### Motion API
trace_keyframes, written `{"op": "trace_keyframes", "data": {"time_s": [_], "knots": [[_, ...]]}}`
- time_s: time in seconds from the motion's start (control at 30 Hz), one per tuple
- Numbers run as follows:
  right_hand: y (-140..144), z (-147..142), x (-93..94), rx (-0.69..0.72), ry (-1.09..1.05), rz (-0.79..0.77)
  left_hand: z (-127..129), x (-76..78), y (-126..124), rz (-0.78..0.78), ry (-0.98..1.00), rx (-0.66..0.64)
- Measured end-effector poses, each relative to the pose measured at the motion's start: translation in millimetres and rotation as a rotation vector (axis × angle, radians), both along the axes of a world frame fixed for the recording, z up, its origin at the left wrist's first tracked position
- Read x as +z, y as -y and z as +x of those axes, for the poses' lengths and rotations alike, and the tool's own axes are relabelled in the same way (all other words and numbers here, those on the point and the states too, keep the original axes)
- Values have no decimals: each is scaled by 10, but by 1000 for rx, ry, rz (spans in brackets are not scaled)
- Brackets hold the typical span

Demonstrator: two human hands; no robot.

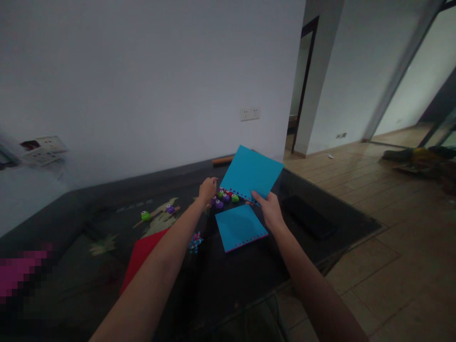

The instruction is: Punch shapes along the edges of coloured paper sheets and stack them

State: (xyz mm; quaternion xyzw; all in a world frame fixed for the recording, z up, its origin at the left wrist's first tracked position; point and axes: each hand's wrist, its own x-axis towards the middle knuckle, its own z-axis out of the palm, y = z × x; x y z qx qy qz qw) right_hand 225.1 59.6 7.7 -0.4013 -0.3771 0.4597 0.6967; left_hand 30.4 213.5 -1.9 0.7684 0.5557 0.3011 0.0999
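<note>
My right hand [271, 209] grips a blue square sheet [251, 172] by its lower right edge, thumb on top, and holds it raised and tilted. A row of dark holes or dots runs along that sheet's lower edge. My left hand [208, 190] is just left of the sheet's corner, its fingers curled together; whatever they hold, if anything, is too small to make out. Below lies a second blue square [240, 225] with a similar dotted edge and pinkish rim. Between the hands sits a cluster of small purple, green and red one-eyed toys [225, 197].
A red sheet [144, 251] lies partly under my left forearm, beside a pile of small blue and pink pieces [195, 242]. Further left sit a green toy [145, 215] and a purple toy [170, 208]. A long black object [308, 217] rests at the dark table's right.
</note>
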Motion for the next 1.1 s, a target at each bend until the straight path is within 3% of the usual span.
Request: {"op": "trace_keyframes", "data": {"time_s": [0.13,0.2,0.3,0.4,0.47,0.53,0.7,0.8,1.0,1.1], "knots": [[-19,7,-35,1,41,-1,-164,113,132,99,101,22],[-28,4,-66,30,83,-2,-240,152,298,109,251,-3],[-33,-13,-117,102,140,-20,-332,160,677,-1,567,-84],[-25,-44,-154,201,178,-67,-389,113,1109,-136,753,-156],[-9,-68,-159,276,218,-93,-411,72,1349,-224,805,-141],[14,-91,-149,351,271,-106,-426,33,1514,-213,786,-86],[61,-135,-132,469,382,-126,-453,-59,1640,-176,761,10],[43,-125,-148,430,371,-99,-470,-110,1643,-170,753,32],[-56,19,-130,96,293,-9,-431,-105,1691,-194,745,16],[-71,73,-110,42,263,1,-382,-78,1736,-229,724,-6]]}}
